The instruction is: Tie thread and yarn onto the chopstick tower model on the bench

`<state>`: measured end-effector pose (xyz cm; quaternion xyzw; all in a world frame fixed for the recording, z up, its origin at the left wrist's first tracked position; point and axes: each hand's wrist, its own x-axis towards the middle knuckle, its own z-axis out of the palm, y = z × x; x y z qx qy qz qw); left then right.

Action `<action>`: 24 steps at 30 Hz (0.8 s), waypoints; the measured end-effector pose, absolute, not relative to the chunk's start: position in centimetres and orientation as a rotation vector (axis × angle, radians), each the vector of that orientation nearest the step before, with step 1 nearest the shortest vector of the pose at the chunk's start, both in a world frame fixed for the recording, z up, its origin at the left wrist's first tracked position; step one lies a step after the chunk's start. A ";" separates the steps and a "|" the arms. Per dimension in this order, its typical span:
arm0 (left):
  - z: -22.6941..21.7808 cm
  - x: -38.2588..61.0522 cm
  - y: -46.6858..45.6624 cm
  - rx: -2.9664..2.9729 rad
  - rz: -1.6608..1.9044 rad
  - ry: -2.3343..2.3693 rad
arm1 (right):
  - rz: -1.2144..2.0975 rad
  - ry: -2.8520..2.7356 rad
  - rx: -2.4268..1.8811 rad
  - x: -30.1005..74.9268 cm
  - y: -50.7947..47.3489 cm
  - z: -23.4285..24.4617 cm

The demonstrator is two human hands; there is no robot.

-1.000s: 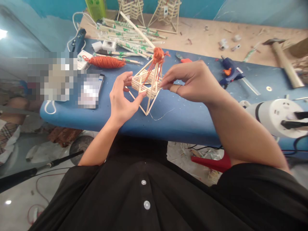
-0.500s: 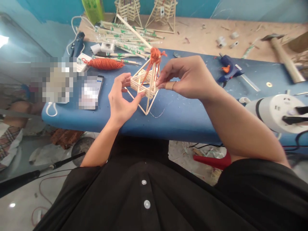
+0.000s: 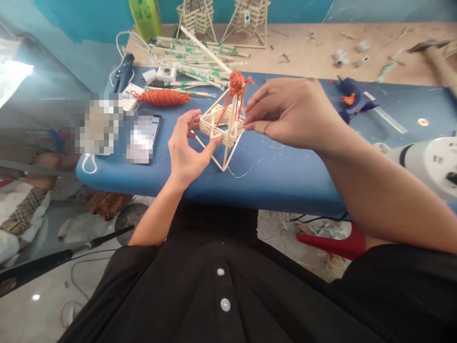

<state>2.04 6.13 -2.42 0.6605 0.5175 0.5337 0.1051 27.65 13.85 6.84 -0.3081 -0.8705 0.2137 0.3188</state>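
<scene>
Sticks glued into a small pyramid frame (image 3: 223,127) are standing on the blue table (image 3: 285,171), near its front edge, right between the two hands. The left hand (image 3: 185,151) is bracing the frame from the near left: its thumb is curving behind the low stacked walls and its forefinger is pressing against their front, with the other fingers curled loosely underneath. The right hand (image 3: 291,112) is coming in from the right, its fingertips bunched close together and pinching the right edge of the same stacked walls. Orange yarn (image 3: 236,84) is wound into a knot at the top of the frame, and strands of it are hanging down inside. A thin loose thread (image 3: 246,169) is lying on the table just beside the frame's near corner. Behind the left hand, a skein of orange yarn (image 3: 162,97) is lying near a phone (image 3: 143,138), and a pile of loose sticks (image 3: 193,55) is spreading out farther back. A blue glue gun (image 3: 352,99) is resting behind the right hand, well apart from the frame.
</scene>
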 end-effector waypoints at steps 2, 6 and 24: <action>-2.5 2.0 6.2 1.959 1.575 1.535 | 0.435 -2.391 -0.821 27.5 13.7 7.3; -2.5 2.0 6.2 1.962 1.588 1.539 | 0.415 -2.409 -0.840 27.1 13.5 7.6; -2.1 1.8 6.2 1.967 1.610 1.543 | 0.392 -2.371 -0.817 25.7 12.8 6.8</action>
